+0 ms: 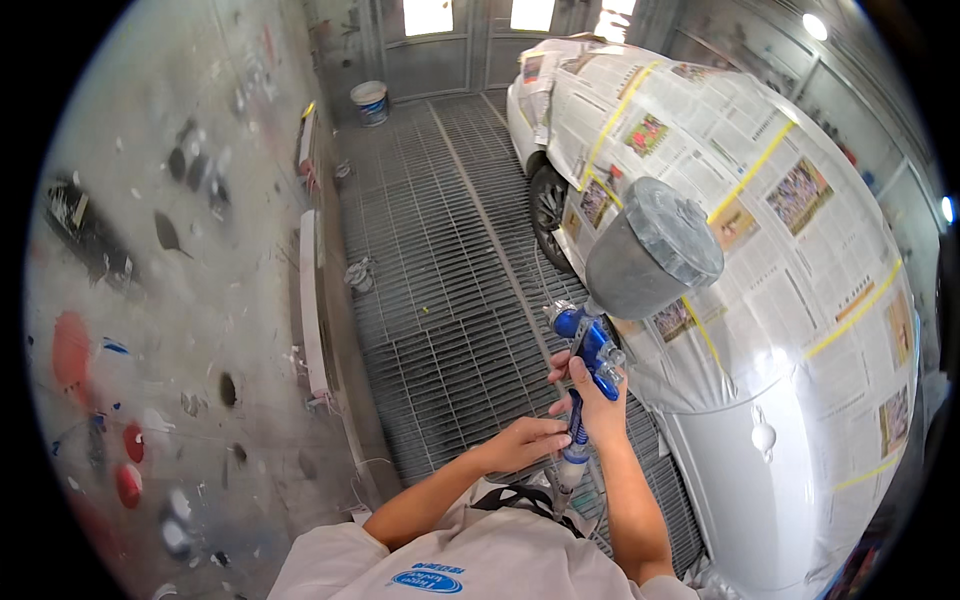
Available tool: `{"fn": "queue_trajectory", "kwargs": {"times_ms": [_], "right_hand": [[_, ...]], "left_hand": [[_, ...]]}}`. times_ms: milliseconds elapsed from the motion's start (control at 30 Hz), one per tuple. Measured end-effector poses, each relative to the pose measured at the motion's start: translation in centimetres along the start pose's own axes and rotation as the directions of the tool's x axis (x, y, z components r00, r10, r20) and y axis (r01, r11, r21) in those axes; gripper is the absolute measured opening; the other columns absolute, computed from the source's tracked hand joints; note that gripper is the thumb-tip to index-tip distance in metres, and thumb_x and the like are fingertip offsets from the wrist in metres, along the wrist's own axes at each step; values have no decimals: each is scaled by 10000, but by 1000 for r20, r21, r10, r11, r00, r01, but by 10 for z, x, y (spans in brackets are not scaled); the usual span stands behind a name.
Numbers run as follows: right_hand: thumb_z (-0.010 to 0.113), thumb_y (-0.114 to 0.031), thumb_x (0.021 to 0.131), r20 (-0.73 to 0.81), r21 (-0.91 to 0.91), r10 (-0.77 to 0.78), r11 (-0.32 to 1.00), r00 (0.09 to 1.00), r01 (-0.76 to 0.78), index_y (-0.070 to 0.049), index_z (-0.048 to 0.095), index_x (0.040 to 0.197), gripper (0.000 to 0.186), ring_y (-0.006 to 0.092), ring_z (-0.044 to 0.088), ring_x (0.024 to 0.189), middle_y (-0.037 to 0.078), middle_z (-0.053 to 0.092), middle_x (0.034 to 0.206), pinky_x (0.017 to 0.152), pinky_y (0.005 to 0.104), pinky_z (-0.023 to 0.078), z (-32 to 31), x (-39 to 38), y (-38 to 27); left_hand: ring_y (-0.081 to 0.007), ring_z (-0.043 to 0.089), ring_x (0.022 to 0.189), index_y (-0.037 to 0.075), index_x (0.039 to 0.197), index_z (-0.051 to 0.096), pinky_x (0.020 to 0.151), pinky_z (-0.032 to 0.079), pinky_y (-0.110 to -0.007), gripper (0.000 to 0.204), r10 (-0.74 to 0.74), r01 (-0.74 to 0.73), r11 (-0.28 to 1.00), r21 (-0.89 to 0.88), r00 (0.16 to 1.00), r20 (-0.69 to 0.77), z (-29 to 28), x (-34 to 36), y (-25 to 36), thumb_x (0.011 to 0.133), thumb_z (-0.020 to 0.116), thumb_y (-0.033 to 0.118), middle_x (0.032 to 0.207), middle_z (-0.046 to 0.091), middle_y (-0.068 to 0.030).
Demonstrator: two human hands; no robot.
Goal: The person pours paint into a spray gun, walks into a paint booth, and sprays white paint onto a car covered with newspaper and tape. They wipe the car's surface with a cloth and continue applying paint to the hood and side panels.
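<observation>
My right hand (600, 405) is closed around the handle of a blue spray gun (598, 350) with clear knobs at its back. On top of the gun sits a grey lidded paint cup (650, 255), tilted to the right. The fingers of my left hand (525, 443) are bent against the lower end of the handle, just above the hose fitting (570, 475). Part of their grip is hidden behind the handle. To the right, close to the gun, stands a car covered in newspaper (750, 160) held with yellow tape; its white door panel (720, 460) is bare.
A grated floor (450, 300) runs between the car and a paint-stained wall (190, 300) on my left. Long strips (312, 300) lean along that wall's foot, near crumpled scraps (360, 274). A white and blue bucket (371, 103) stands at the far end, before doors with lit windows.
</observation>
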State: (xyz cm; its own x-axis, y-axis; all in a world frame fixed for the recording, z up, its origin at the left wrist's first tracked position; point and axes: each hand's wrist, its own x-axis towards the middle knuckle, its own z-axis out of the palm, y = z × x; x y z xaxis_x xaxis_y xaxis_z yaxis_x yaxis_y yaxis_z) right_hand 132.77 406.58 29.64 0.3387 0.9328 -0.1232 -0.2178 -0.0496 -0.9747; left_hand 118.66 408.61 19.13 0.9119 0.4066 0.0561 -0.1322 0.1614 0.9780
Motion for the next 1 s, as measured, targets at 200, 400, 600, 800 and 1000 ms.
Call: {"fn": "queue_trajectory", "kwargs": {"times_ms": [200,400,600,800,1000], "right_hand": [[645,-261,928,-5,-65,13,998,1000,-13,40,609,1073,337,181,648,832,129,654,976,480,294,568,17,28,6],[637,-245,931,-1,-111,33,993,999,-33,41,600,1089,329,181,643,830,139,654,977,471,297,562,18,47,13],[632,-228,932,-11,-118,64,991,998,-65,40,597,1086,311,180,639,819,138,650,968,467,298,562,19,54,15],[622,-221,937,-17,-130,72,989,997,-73,42,600,1074,297,172,628,793,138,649,955,460,291,554,15,58,14],[619,-220,939,-34,-176,83,980,996,-88,40,603,1059,287,171,626,783,139,650,950,456,285,549,5,59,16]], "left_hand": [[-100,607,834,-29,1064,669,763,502,-267,227,-56,45,993,-113,994,-95,-18,11,-5,977,577,159,906,669,-40],[-101,635,747,-28,991,714,710,517,-259,201,-104,77,984,-159,980,-170,-28,23,-8,910,675,152,818,699,-39],[-100,622,711,-15,963,728,694,509,-260,174,-150,102,961,-255,973,-175,-31,30,-21,887,700,139,798,697,-42],[-98,614,726,-20,977,720,709,507,-261,186,-189,133,935,-329,972,-142,-32,35,-19,904,678,146,805,682,-31],[-91,611,753,-23,1005,705,729,504,-257,213,-91,67,960,-271,993,-78,-34,38,-22,932,641,167,821,673,-30]]}}
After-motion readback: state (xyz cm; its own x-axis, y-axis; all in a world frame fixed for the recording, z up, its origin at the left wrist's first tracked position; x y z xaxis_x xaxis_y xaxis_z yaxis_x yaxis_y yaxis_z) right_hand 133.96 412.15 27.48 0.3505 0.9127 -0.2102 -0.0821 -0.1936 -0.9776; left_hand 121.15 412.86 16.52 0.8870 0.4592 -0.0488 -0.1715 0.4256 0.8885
